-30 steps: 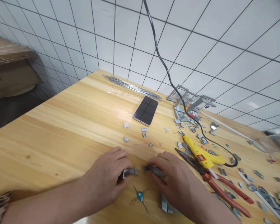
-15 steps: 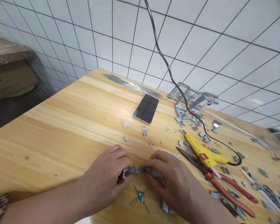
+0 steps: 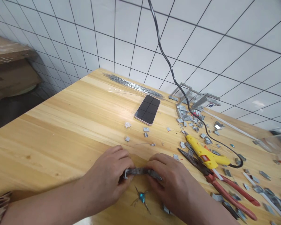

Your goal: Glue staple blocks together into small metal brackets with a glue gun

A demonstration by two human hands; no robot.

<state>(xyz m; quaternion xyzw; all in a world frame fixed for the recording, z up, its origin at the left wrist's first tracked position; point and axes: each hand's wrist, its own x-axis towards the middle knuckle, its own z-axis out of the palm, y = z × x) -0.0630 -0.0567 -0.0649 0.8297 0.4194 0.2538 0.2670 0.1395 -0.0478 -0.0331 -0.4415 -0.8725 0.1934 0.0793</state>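
Between my two hands is a grey metal strip (image 3: 138, 171), channel-shaped at its left end. My left hand (image 3: 115, 170) is closed on that left end, thumb below and fingers over it. On the other end, my right hand (image 3: 167, 175) grips with its fingers curled round, hiding part of the strip. Just below lies a small wire figure (image 3: 142, 197) with a shiny blue stone in its middle and thin legs spread on the wood. Beside it, partly under my right hand, are grey metal bits (image 3: 166, 210).
Right of my hands lie red-handled pliers (image 3: 227, 187) and a yellow glue gun (image 3: 207, 153) with a black cord (image 3: 170, 67). Scattered metal pieces (image 3: 187, 117) spread around them. A phone (image 3: 147, 109) and a bundle of thin wires (image 3: 133, 85) lie farther back, near the tiled wall (image 3: 128, 31).
The strip between my hands looks straighter and its two parts sit closer at the middle. My right hand has shifted slightly; the whole view has moved a little.
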